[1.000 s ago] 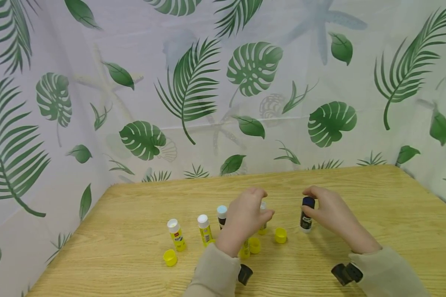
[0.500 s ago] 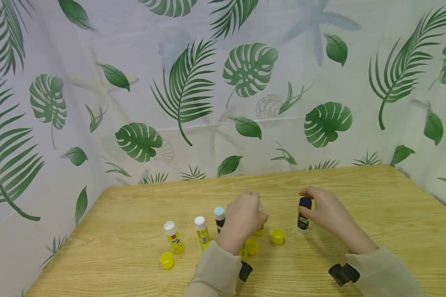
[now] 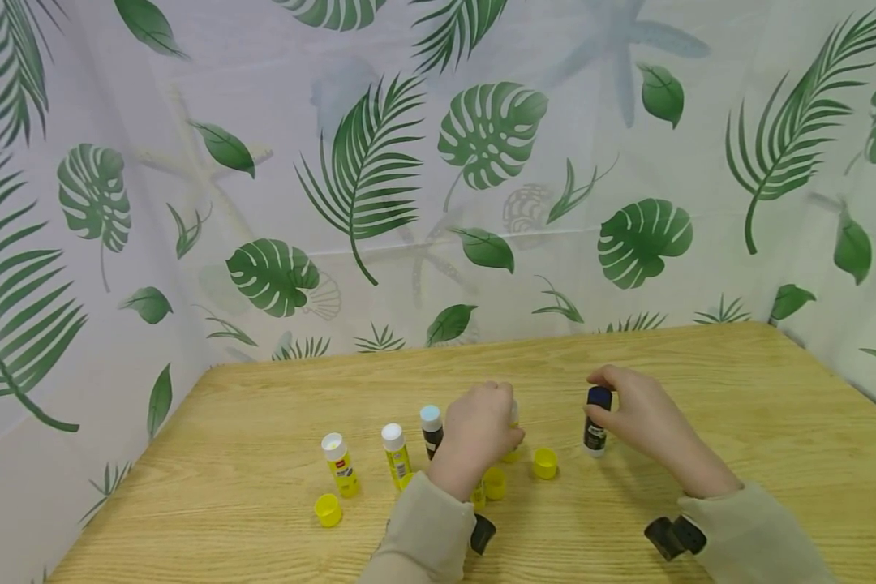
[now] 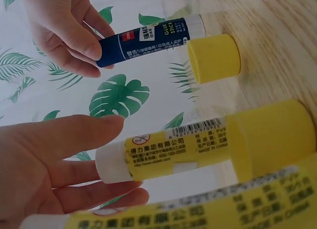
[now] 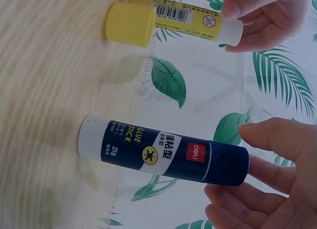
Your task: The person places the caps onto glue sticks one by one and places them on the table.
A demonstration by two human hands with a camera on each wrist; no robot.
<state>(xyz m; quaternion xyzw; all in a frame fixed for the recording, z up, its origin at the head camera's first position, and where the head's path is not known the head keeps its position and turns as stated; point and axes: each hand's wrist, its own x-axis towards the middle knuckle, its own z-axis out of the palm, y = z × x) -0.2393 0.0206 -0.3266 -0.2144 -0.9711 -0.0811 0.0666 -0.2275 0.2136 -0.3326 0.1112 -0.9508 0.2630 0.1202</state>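
Observation:
My left hand (image 3: 478,426) holds the white upper end of an upright yellow glue stick (image 4: 178,144), thumb on one side and fingers on the other. In the head view that hand hides most of the stick. At the right, my right hand (image 3: 642,410) has thumb and fingers curled round the navy cap end of a dark blue glue stick (image 5: 163,152). Its white base rests on the table. Between the two sticks lies a yellow cap (image 3: 545,464). Another yellow glue stick (image 4: 148,216) stands close to the left wrist camera, mostly behind my left forearm in the head view.
Left of my left hand stand a yellow glue stick (image 3: 341,466), a second yellow one (image 3: 396,458) and a black one with a pale blue top (image 3: 431,430). Yellow caps (image 3: 328,510) lie before them. A leaf-print cloth (image 3: 409,203) hangs behind the wooden table (image 3: 263,414).
My left thumb and fingers, spread apart a second ago, have closed in on the yellow glue stick's white end. My right hand keeps its place at the dark blue stick. The head view shifted slightly.

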